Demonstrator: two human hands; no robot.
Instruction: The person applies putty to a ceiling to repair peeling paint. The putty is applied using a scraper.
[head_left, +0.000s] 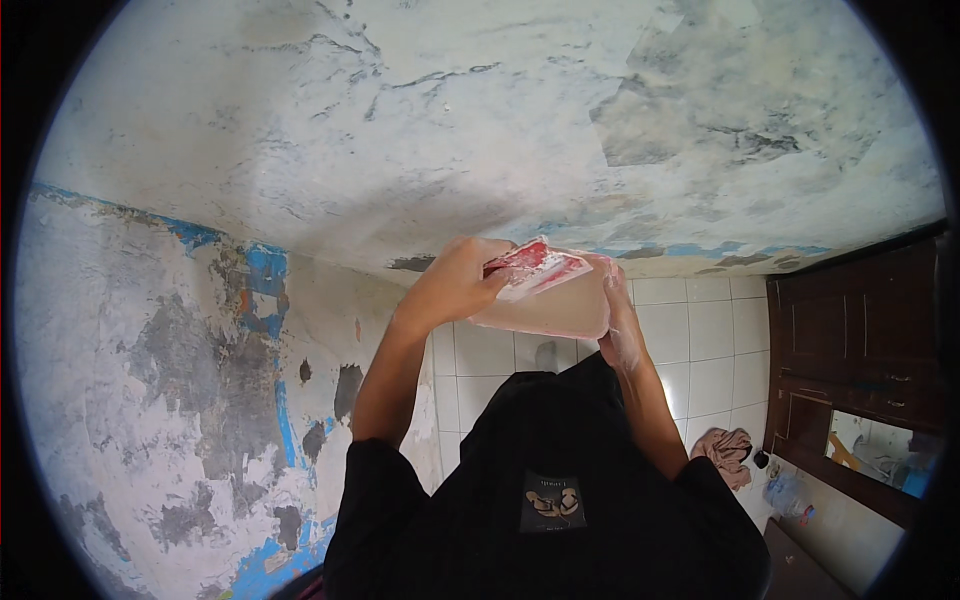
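Observation:
My left hand (455, 285) is closed on a red putty scraper (537, 270) smeared with white paste. The scraper lies over the top of a pale pinkish plastic tub (550, 320), close to its far rim; whether it touches the rim I cannot tell. My right hand (621, 325) grips the tub by its right side, and whitish residue marks that hand. What the tub holds is hard to make out. Just beyond both hands rises a wall (480, 140) coated unevenly in whitish filler, with dark cracks and grey patches.
On the left, another wall (200, 370) shows peeling paint with blue and grey patches. Below me is a white tiled floor (660, 330). A dark wooden cabinet (850, 335) stands at the right, near a crumpled brownish cloth (722, 457) and a clear plastic container (788, 495).

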